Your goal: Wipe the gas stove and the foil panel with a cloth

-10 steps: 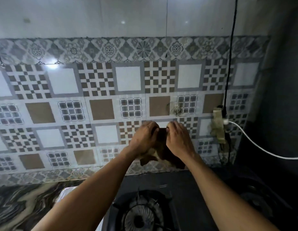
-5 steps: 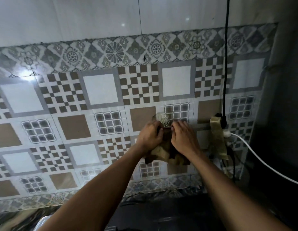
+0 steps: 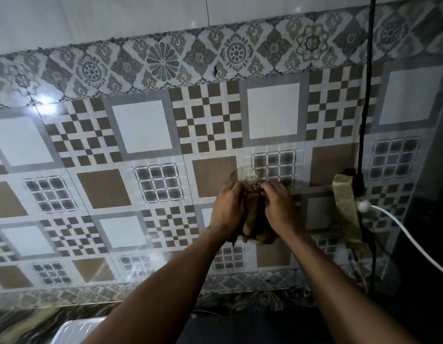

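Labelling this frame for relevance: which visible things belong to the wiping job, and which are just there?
Job:
- brown cloth, held in both hands
- left hand
- right hand
- patterned wall panel

Just there:
- black cable
- white cable
- taped socket
- clear hook

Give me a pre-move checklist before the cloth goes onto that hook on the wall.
1. Cloth gripped by both hands: ok, left hand and right hand pinch its top edge.
2. Cloth lined up with the wall hook: ok, top edge sits right below it.
3. Cloth already caught on the hook: cannot tell, fingers hide the contact.
4. Clearance from the taped power strip and white cable: ok, both lie off to the right, apart from the hands.
5. Stove wiped: cannot tell, stove is out of frame.
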